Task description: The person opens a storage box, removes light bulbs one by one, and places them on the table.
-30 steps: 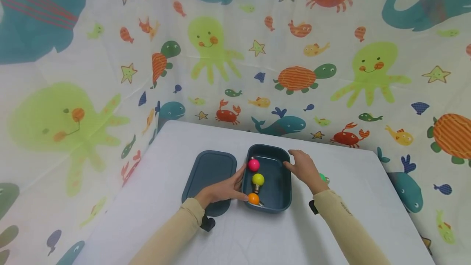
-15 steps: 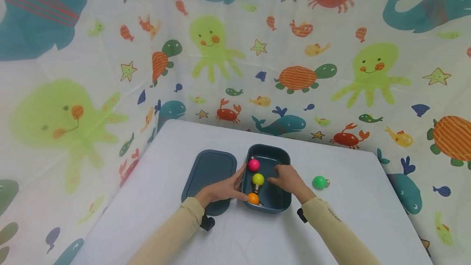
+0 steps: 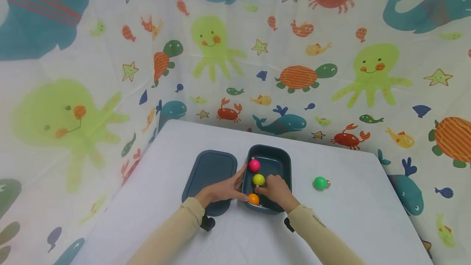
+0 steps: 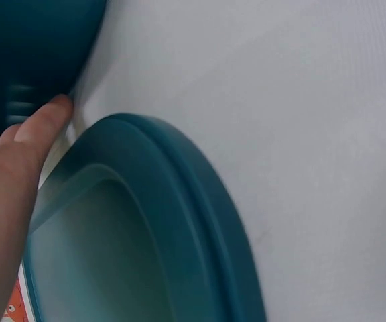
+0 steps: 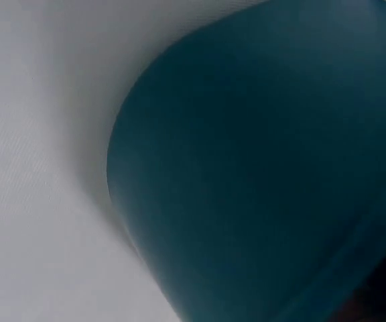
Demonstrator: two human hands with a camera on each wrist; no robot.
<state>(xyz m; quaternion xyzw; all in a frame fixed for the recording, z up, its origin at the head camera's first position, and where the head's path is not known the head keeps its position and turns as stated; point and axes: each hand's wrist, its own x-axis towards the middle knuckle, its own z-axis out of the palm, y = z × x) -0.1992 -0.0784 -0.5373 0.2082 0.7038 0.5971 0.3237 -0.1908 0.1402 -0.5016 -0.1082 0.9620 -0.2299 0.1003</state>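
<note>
A dark blue-green box [image 3: 276, 164] stands without its lid at the middle of the table. In it, along the left side, lie a pink light bulb [image 3: 254, 165], a yellow light bulb [image 3: 259, 180] and an orange light bulb [image 3: 253, 198]. My left hand [image 3: 222, 190] rests against the box's left wall, thumb at the near corner, fingers extended. Reaching inside, my right hand [image 3: 276, 191] pinches the yellow bulb near its screw base, which the thumb partly covers. In the right wrist view the box wall [image 5: 246, 161] fills most of the picture and hides the fingers.
The matching lid [image 3: 213, 169] lies flat left of the box, partly under the left forearm. A green light bulb [image 3: 320, 183] sits on the white table [image 3: 346, 216] to the right. Behind stands a curtain [image 3: 235, 52] printed with sea animals.
My right hand has come left and down from the box's right rim to the yellow bulb, uncovering the green bulb. My left hand and the box stay put.
</note>
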